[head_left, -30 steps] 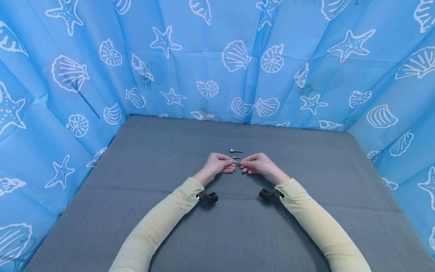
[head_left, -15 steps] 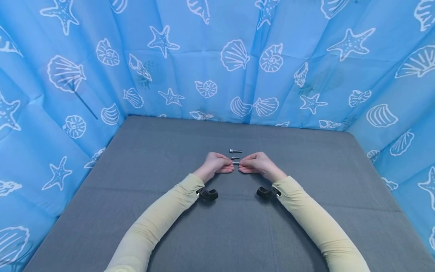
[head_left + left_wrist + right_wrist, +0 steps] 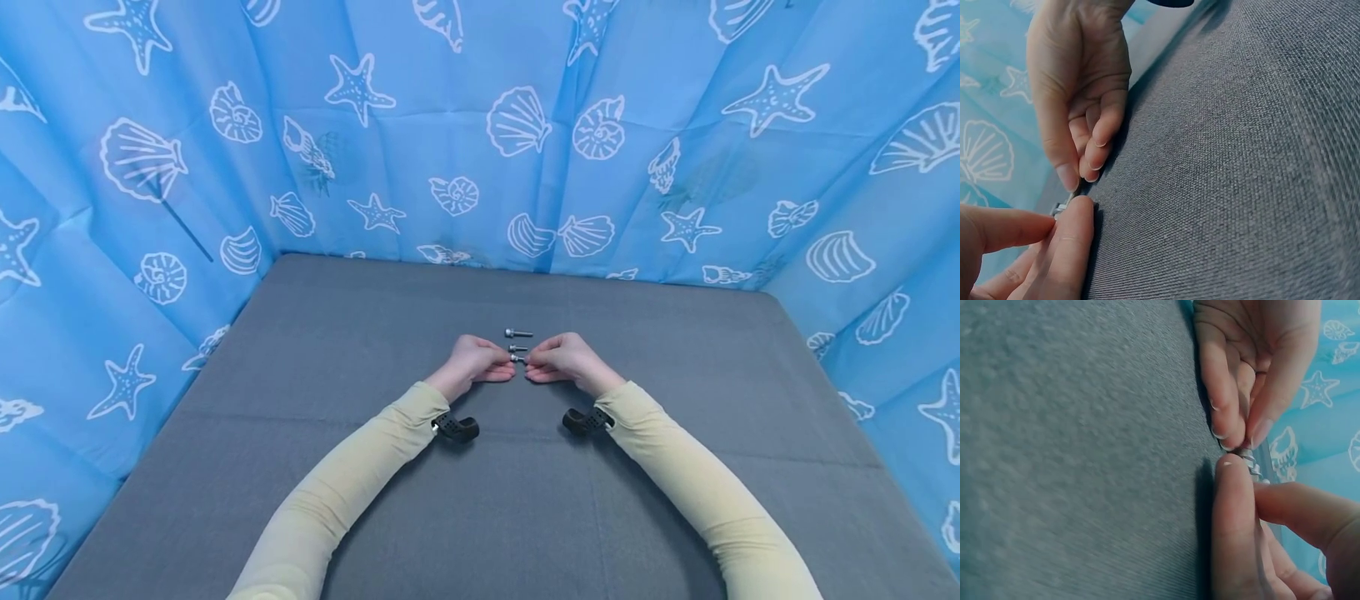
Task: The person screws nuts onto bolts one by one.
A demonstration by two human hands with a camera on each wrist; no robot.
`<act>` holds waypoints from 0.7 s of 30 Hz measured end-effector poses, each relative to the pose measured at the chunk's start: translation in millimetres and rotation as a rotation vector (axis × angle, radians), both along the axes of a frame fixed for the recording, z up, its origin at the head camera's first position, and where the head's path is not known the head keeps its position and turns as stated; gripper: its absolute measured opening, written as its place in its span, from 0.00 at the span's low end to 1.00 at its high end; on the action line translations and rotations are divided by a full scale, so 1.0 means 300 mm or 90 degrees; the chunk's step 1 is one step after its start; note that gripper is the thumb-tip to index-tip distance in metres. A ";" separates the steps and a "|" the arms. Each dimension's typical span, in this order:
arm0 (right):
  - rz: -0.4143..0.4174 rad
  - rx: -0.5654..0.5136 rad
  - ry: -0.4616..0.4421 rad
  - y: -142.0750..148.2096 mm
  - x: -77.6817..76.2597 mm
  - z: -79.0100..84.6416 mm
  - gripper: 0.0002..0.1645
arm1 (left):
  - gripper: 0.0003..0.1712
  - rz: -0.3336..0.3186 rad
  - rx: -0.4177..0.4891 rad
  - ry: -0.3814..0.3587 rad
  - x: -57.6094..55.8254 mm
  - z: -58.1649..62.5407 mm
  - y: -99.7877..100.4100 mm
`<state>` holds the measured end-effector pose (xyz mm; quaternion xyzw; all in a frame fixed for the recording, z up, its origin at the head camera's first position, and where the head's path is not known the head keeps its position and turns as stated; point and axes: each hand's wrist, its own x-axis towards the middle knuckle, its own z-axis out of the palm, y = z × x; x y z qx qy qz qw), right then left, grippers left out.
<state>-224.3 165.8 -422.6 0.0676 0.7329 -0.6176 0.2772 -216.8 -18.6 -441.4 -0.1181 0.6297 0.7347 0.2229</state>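
Between both hands, low over the grey table, is a small silver bolt, its head toward the left. My left hand pinches the head end between thumb and forefinger. From the other side, the thumb and fingertips of my right hand pinch the shank end, so most of the bolt is covered. In the right wrist view a short metal piece shows between the fingertips. Just beyond the hands lie a second bolt and, farther back, a longer bolt, both parallel to the held one.
The grey cloth-covered table extends around the hands. A blue curtain with white shells and starfish hangs along its back and sides. Black wrist mounts stick out beneath both sleeves.
My right hand has shifted slightly left, closer to my left hand, and less of the bolt's shank shows between them. The two other bolts stay in place on the table.
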 end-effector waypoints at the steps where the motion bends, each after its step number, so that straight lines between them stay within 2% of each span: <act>1: 0.002 0.002 -0.001 -0.001 -0.002 0.000 0.14 | 0.07 -0.001 -0.001 -0.002 0.000 -0.001 -0.003; 8: 0.030 0.013 -0.003 0.005 -0.023 0.001 0.16 | 0.09 -0.017 -0.014 -0.010 0.004 0.006 -0.015; 14: 0.055 -0.036 0.018 0.040 -0.019 -0.007 0.18 | 0.10 -0.039 -0.023 -0.020 0.007 0.008 -0.018; 17: 0.072 -0.047 0.025 0.072 -0.009 -0.009 0.20 | 0.11 -0.070 -0.035 -0.021 0.011 0.013 -0.027; 21: 0.095 -0.050 0.028 0.120 0.004 0.002 0.23 | 0.14 -0.155 -0.060 -0.014 0.003 0.032 -0.058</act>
